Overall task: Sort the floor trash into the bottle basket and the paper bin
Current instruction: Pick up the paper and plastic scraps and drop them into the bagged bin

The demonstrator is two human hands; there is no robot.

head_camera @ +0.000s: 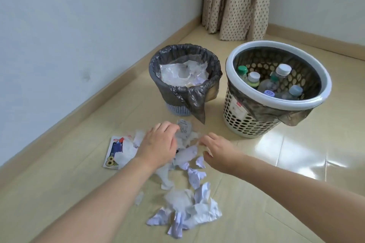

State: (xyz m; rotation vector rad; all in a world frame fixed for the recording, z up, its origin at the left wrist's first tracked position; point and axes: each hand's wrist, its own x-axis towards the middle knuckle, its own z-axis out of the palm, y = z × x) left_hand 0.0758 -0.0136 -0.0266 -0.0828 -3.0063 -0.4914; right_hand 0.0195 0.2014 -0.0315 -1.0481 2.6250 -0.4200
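Both hands down over the paper scraps, bins waiting just beyond.

Left hand (158, 144) lies palm-down on the far end of the crumpled paper pile (187, 199), fingers curled onto a printed scrap (183, 126); whether it truly grips it, I cannot tell. Right hand (217, 152) is just beside, fingers loosely bent, touching white scraps. A colourful leaflet (114, 154) lies left of the left hand. Beyond the hands, the paper bin (185, 77) stands left and the bottle basket (276, 89), holding bottles (270, 85), stands right.
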